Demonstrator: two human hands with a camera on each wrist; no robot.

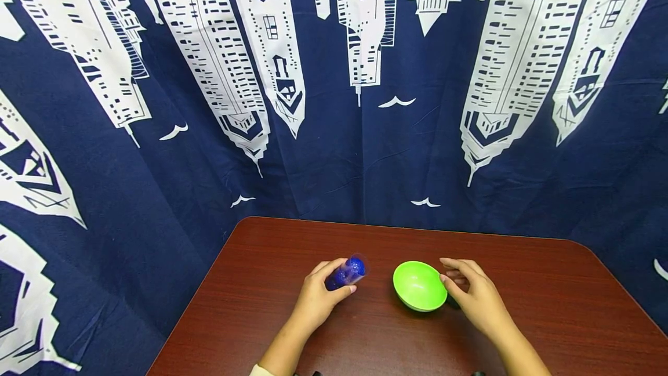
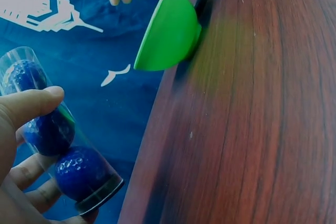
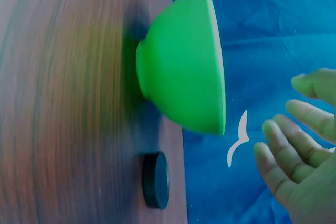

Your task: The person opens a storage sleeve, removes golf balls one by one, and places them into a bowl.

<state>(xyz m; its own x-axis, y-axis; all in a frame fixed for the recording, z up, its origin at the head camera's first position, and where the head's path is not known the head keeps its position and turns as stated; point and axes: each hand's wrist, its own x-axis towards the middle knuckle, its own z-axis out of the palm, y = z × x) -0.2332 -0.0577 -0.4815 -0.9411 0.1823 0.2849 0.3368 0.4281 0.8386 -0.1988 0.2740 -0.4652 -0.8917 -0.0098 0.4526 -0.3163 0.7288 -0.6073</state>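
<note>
My left hand (image 1: 319,295) grips a clear plastic tube (image 2: 79,145) with three blue textured balls (image 2: 81,171) stacked inside. The tube is tilted in the head view, its upper end leaning toward the bowl. A black cap (image 2: 101,196) closes its lower end. A bright green bowl (image 1: 419,286) stands upright on the table, right of the tube. Beside the bowl's right rim, my right hand (image 1: 477,295) is held with relaxed fingers and nothing in them. A round black lid (image 3: 156,180) lies on the table below that hand, partly hidden in the head view.
The brown wood-grain table (image 1: 376,341) has rounded far corners. Behind it hangs a dark blue curtain (image 1: 334,173) printed with white upside-down buildings and birds. Small dark objects (image 1: 477,373) show at the bottom edge of the head view.
</note>
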